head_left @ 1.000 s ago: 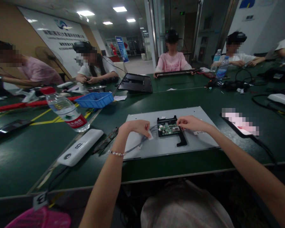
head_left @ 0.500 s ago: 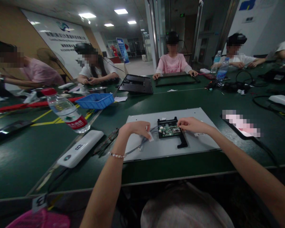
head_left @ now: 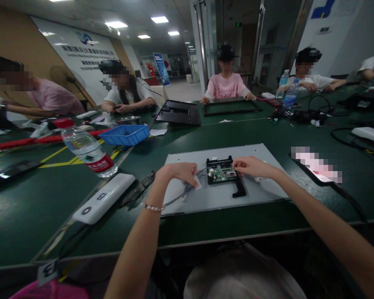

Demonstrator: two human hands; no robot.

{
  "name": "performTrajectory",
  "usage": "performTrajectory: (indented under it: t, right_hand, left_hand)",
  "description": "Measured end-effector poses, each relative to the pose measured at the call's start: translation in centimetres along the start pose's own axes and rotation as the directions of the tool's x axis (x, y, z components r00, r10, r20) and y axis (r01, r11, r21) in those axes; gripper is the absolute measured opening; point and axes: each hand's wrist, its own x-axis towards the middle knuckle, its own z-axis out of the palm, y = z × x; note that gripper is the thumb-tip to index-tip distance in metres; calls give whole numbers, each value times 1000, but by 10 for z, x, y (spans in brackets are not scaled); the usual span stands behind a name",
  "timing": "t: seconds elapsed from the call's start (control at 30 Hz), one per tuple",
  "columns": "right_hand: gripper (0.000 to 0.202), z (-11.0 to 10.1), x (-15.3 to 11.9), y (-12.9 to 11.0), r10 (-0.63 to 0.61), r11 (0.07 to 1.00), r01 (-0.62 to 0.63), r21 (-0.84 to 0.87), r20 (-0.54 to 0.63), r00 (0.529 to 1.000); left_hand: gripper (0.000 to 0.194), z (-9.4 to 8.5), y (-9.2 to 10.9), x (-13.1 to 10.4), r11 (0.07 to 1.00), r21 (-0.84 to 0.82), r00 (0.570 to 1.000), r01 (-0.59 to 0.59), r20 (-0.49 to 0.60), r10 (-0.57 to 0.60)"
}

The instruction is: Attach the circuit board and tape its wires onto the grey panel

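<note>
A flat grey metal panel (head_left: 187, 203) lies before me, with a green circuit board (head_left: 220, 174) in a black bracket (head_left: 239, 192) on its middle. My left hand (head_left: 183, 172) is closed over the panel's left part, a small white tag (head_left: 198, 182) at its fingertips. Grey cables (head_left: 182, 194) pass beneath that hand and reach the board's left side. With fingers pinched together, my right hand (head_left: 249, 166) touches the board's right edge by the bracket. Whatever lies between those fingers is hidden.
Left of the panel are eyeglasses (head_left: 139, 189), a white power bank (head_left: 104, 199), a water bottle (head_left: 89, 151) and a blue tray (head_left: 124, 135). A phone (head_left: 318, 166) with a cable lies right. Across the table, several people sit near a black cover (head_left: 177, 112) and a black frame (head_left: 233, 113).
The view has shifted slightly, so the table sits a little lower. Both my hands keep nearly the same places on the panel and board.
</note>
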Motion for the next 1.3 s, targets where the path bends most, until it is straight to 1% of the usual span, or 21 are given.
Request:
performTrajectory:
  t: [0.13, 0.27, 0.37, 0.47, 0.57, 0.7, 0.77, 0.87, 0.93, 1.0, 1.07, 1.13, 1.23, 1.3]
  right_hand:
    - [17, -1, 0, -4, -21, 1000, 21, -20, -4, 1000]
    - [17, 0, 2, -2, -8, 1000, 8, -19, -5, 1000]
    - [17, 1, 3, 1, -22, 1000, 22, -15, -12, 1000]
    - [18, 1, 3, 1, -42, 999, 41, -36, -16, 999]
    - [18, 1, 3, -1, -28, 998, 27, -49, -21, 999]
    - [21, 0, 1, -4, -32, 999, 31, -43, -25, 999]
    - [22, -3, -1, -8, -50, 996, 44, -83, -66, 997]
    - [24, -8, -3, -11, -69, 990, 44, -137, -183, 981]
    - [26, -11, -4, -11, -58, 990, 23, -140, -247, 967]
    - [26, -14, -4, -9, -39, 988, -5, -154, -284, 958]
    - [27, -16, -4, -6, -27, 982, -29, -184, -297, 954]
    - [27, -17, -3, -4, -20, 977, -44, -208, -296, 955]
    - [27, -18, -3, -1, -10, 972, -62, -228, -298, 954]
    - [26, -18, -2, 0, -18, 968, -60, -245, -303, 953]
  left_hand:
    - [54, 0, -1, 0, 1000, -1, 1000, -5, -10, 5]
    - [53, 0, 0, -1, 1000, -21, 1000, -3, -10, 3]
    - [55, 0, -1, -1, 1000, -29, 1000, -2, 2, 2]
    - [56, 1, -3, 0, 1000, -22, 1000, -12, -5, 12]
    - [56, 2, -4, 0, 1000, -4, 1000, -17, -13, 17]
    - [53, -1, -5, -3, 999, 6, 999, -35, -19, 35]
    - [50, -4, -6, -4, 999, 4, 997, -52, -55, 53]
    - [47, -8, -9, -4, 999, 3, 987, -49, -151, 48]
    - [44, -10, -11, -3, 1000, -2, 973, -13, -232, 12]
    - [41, -10, -13, -2, 999, -11, 951, 31, -307, -33]
    - [40, -9, -16, -1, 998, -18, 937, 58, -343, -61]
    - [37, -8, -20, 0, 998, -26, 949, 50, -309, -56]
    - [30, -5, -26, 3, 999, -34, 973, 1, -229, -9]
    - [31, -5, -28, 4, 999, -26, 976, -23, -217, 17]
